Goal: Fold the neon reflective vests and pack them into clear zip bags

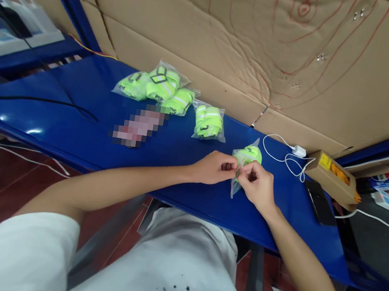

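Observation:
A clear plastic bag point(235, 187) with a bright green strap bundle point(250, 154) inside rests on the blue table point(182, 173), near its front edge. My left hand point(215, 167) pinches the bag's edge from the left. From the right, my right hand point(258, 181) pinches the same edge, its fingertips close to the left ones. The green bundle lies just beyond both hands. Another bagged green bundle point(208, 121) sits to the left of it, apart from my hands.
Several bagged green bundles point(162, 84) lie at the back left, behind a blurred pinkish item point(140, 126). To the right are a white charger point(299, 151) with its cable, a cardboard box point(333, 178) and a black phone point(320, 203). A cardboard wall point(197, 33) stands behind.

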Motion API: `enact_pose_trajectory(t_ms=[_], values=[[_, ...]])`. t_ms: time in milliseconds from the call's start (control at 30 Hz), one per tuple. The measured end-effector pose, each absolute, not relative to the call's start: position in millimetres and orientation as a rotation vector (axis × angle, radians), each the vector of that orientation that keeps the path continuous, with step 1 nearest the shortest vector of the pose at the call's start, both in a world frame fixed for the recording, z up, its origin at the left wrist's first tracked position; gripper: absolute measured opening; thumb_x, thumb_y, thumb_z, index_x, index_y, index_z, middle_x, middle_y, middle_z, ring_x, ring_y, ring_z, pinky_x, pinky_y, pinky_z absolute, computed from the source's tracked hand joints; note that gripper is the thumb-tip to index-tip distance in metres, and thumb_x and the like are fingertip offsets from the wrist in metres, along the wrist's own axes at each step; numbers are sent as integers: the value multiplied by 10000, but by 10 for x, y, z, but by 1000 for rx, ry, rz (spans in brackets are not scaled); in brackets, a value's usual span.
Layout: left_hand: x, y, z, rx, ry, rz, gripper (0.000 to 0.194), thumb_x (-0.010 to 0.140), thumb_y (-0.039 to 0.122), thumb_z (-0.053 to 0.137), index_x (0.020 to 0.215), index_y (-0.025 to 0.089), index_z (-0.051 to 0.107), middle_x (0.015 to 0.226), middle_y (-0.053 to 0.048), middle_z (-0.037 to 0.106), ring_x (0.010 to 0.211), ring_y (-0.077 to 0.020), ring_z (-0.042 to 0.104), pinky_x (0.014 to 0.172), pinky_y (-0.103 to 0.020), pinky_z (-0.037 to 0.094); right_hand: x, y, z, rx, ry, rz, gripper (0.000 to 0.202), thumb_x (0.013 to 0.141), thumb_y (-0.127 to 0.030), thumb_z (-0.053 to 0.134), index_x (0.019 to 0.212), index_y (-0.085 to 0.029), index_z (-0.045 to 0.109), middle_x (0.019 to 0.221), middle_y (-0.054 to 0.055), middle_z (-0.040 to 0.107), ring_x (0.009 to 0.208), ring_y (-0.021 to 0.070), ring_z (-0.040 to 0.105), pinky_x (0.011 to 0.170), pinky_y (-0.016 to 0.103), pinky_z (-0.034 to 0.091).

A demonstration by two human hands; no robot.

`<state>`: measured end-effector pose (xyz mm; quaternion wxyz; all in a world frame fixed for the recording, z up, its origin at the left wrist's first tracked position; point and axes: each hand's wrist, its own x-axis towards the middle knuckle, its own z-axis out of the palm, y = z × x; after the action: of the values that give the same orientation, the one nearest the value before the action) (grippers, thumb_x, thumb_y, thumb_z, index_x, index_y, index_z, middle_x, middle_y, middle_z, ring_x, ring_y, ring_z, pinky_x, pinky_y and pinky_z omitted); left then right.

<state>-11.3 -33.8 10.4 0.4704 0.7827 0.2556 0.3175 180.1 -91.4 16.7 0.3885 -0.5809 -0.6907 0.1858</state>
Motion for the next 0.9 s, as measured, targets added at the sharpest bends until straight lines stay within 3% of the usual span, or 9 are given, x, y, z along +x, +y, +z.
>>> enact_pose_trajectory(t_ms=[133, 200, 267, 367, 467, 567, 667, 900], values=[[-119, -308, 102, 1828, 715, 860, 226, 856, 269, 597, 658, 163, 568, 597, 42, 518, 587, -86, 454, 551, -201, 335, 1876, -866, 187, -1552, -1743, 232, 130, 796, -280, 640, 731, -255, 530, 548, -61, 459, 516, 129, 447, 591, 295, 393], [-139, -268, 97, 1815, 763, 900, 201, 856, 254, 602, 678, 160, 594, 626, 28, 559, 602, -90, 491, 554, -196, 370, 2004, -808, 191, -1550, -1728, 243, 134, 816, -310, 647, 747, -256, 547, 591, -43, 517, 565, 149, 494, 625, 302, 424], [-149, -227, 88, 1782, 768, 937, 163, 875, 265, 608, 750, 160, 613, 707, 15, 608, 647, -95, 556, 585, -186, 438, 2146, -734, 177, -1503, -1724, 330, 155, 900, -385, 601, 818, -254, 600, 723, -5, 631, 690, 181, 586, 722, 321, 484], [-133, -170, 62, 1616, 747, 948, 166, 934, 329, 582, 866, 179, 567, 892, -16, 660, 762, -122, 668, 616, -201, 547, 2310, -600, 95, -1507, -1595, 351, 338, 996, -525, 482, 1064, -243, 655, 1100, 76, 718, 1022, 234, 657, 951, 386, 507], [-114, -102, 33, 1394, 735, 914, 187, 960, 344, 580, 885, 189, 506, 1045, -55, 665, 892, -168, 727, 614, -230, 608, 2411, -468, -35, -1568, -1484, 391, 527, 919, -651, 576, 1190, -207, 660, 1284, 144, 693, 1167, 275, 644, 1038, 449, 490], [-115, -33, 16, 1268, 744, 893, 205, 972, 307, 583, 855, 189, 463, 999, -58, 657, 896, -183, 738, 620, -245, 625, 2473, -351, -73, -1578, -1463, 540, 577, 800, -693, 698, 1074, -186, 720, 1039, 125, 770, 931, 255, 707, 853, 421, 564], [-120, 14, -3, 1222, 774, 874, 193, 989, 298, 576, 871, 186, 473, 892, -45, 640, 812, -173, 734, 609, -246, 619, 2499, -215, 152, -1505, -1429, 608, 531, 703, -654, 794, 954, -189, 738, 818, 66, 755, 701, 201, 669, 644, 340, 543], [-125, 55, -49, 1180, 820, 810, 158, 949, 286, 609, 1057, 188, 551, 1069, -69, 634, 732, -141, 718, 581, -249, 615, 2570, 91, 1466, -1099, -1275, 225, 258, 634, -280, 873, 835, -188, 739, 834, 35, 722, 723, 130, 611, 701, 284, 486]])
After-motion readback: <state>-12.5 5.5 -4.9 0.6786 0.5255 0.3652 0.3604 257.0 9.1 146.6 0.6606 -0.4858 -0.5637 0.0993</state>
